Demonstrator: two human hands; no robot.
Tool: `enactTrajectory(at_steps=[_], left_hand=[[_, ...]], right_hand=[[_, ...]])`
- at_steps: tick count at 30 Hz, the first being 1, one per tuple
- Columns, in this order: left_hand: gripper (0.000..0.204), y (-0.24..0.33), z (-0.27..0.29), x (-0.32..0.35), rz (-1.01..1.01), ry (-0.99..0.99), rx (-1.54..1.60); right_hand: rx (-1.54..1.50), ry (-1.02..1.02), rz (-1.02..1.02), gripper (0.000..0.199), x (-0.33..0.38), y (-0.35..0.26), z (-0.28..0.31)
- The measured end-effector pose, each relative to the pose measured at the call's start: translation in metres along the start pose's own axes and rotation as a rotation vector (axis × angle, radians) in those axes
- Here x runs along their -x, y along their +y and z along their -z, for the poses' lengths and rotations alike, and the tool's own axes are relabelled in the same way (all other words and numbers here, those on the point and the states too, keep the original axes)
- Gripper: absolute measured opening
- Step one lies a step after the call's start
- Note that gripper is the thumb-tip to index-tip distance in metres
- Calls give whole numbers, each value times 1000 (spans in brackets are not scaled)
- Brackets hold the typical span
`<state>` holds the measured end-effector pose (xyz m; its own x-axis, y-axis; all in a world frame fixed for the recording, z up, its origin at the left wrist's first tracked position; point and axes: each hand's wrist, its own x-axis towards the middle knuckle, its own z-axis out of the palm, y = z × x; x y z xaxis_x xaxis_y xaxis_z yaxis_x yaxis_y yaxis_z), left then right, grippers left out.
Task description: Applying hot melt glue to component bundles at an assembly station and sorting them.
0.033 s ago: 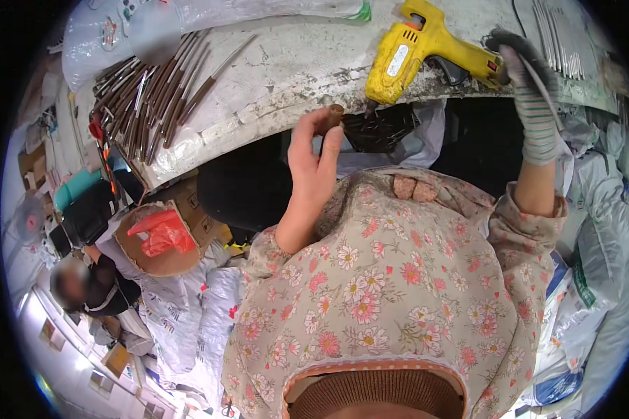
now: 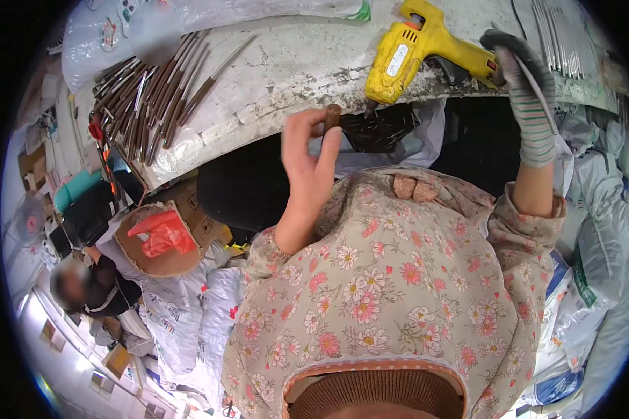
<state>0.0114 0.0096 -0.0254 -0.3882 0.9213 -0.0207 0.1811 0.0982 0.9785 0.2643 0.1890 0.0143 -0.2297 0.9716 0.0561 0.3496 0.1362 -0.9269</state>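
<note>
My left hand (image 2: 306, 155), bare, is closed round a short brown handle (image 2: 333, 117) that looks like a tube and points up at the bench edge. My right hand (image 2: 528, 80) wears a striped glove with a dark coating. It is raised over the bench's right side and closed on a thin metal rod (image 2: 542, 98), which slants down past the wrist. Between the hands a yellow hot glue gun (image 2: 396, 63) lies on the bench, its nozzle jutting over the front edge. Below the nozzle is a black plastic bag (image 2: 381, 129) with thin pieces in it.
On the bench (image 2: 279, 70) at left lies a heap of brown-handled metal rods (image 2: 150, 98). Bare metal rods (image 2: 559, 38) lie at the far right. A cardboard box (image 2: 157, 241) with a red bag stands at left. Another person (image 2: 101, 286) is farther off; white sacks (image 2: 597, 230) stand at right.
My right hand has shifted slightly left, closer to the glue gun's handle end. My left hand has moved a little left with the brown handle.
</note>
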Motion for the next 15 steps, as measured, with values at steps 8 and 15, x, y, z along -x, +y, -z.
enactTrajectory(at_steps=[8,15], left_hand=[[23,22,21,-27,-130,215,-199],[31,22,21,3,7,-127,-594]], right_hand=[[640,-58,180,37,2,-18,-15],[889,-187,148,65,4,-5,-22]])
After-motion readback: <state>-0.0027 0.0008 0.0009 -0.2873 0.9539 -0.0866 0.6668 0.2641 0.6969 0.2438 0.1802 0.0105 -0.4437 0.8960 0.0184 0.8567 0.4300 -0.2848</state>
